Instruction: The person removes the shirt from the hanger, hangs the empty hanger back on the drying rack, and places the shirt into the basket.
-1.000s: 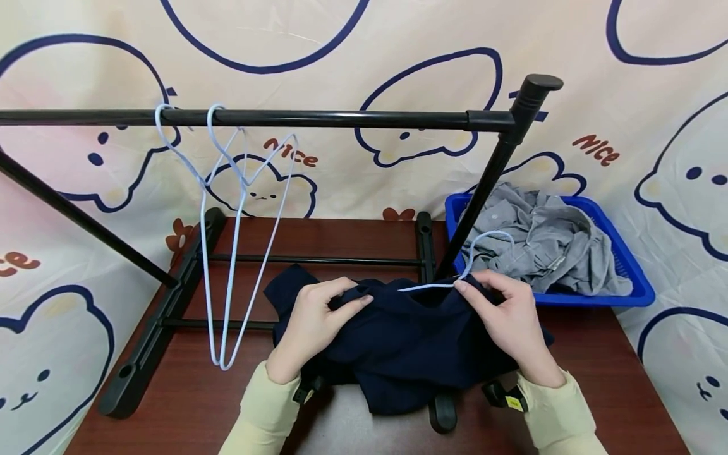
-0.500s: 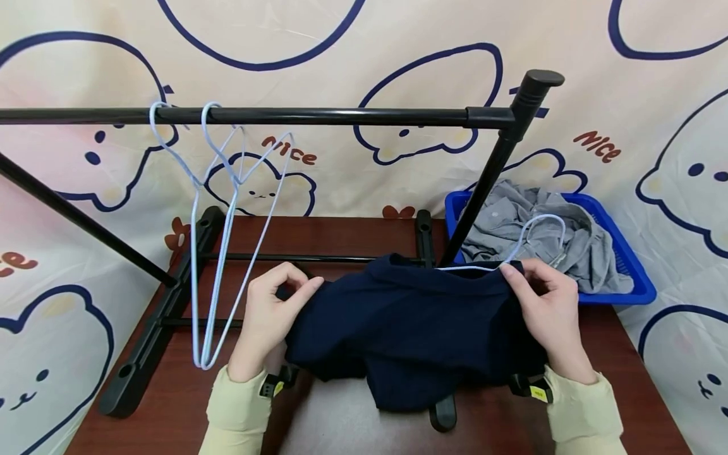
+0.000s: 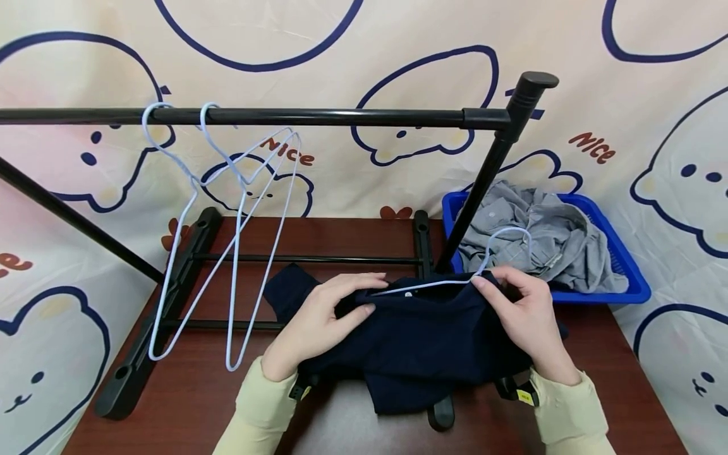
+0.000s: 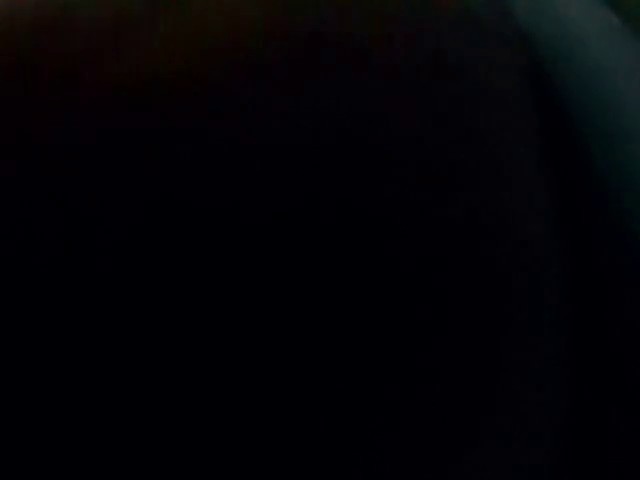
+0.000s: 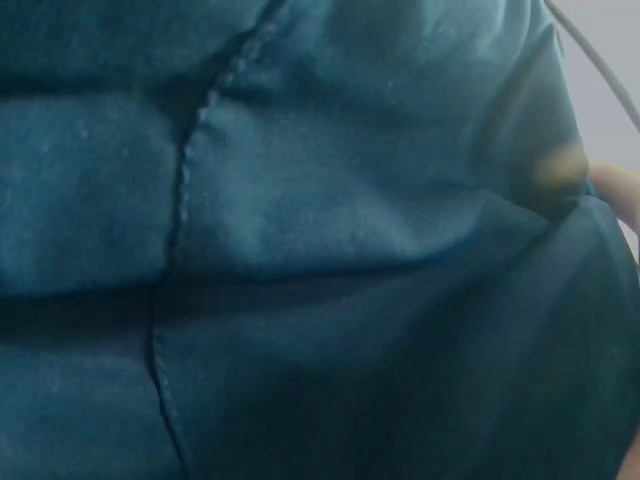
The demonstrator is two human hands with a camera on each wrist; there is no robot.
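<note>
A navy shirt (image 3: 421,341) hangs bunched between both hands in the head view, its neck opening facing up. A light-blue hanger (image 3: 426,286) lies inside that opening, with its hook sticking up at the right. My right hand (image 3: 526,316) pinches the neck edge beside the base of the hook. On the other side, my left hand (image 3: 318,322) holds the shirt's shoulder, thumb in front and fingers along the top. Creased, seamed shirt cloth (image 5: 300,230) fills most of the right wrist view. The left wrist view is almost black.
A black clothes rack (image 3: 341,117) spans the wooden table (image 3: 188,404). Two light-blue hangers (image 3: 236,278) dangle from its bar at left. Behind the right hand stands a blue basket (image 3: 634,275) with grey clothing (image 3: 546,234). A printed cloth backdrop (image 3: 318,31) stands behind.
Both hands first spread apart, stretching the shirt, then came closer together and the shirt slackened. More of the hanger shows in the neck opening. The two hanging hangers have swung apart.
</note>
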